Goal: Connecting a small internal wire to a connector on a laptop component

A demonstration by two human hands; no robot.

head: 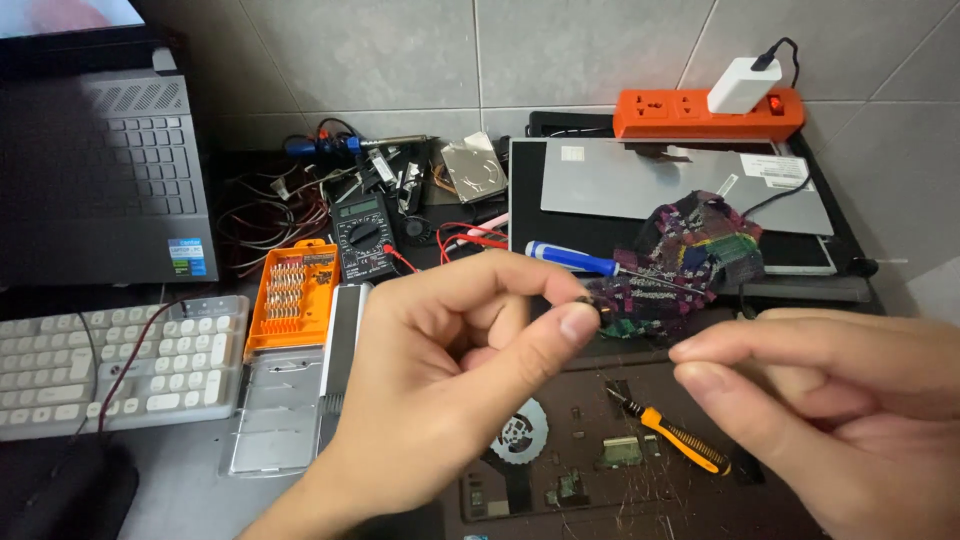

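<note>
The left hand (440, 370) is pinching a tiny dark part (587, 300) between thumb and forefinger tips. The right hand (830, 400) is pressing thumb and forefinger together just right of that part; whether they are gripping anything cannot be told. Below the fingers, an orange-handled screwdriver (672, 432) is lying on the opened laptop base (560, 470). Beyond the fingertips, a blue-handled screwdriver (572, 260) is resting beside a patterned cloth (700, 255).
</note>
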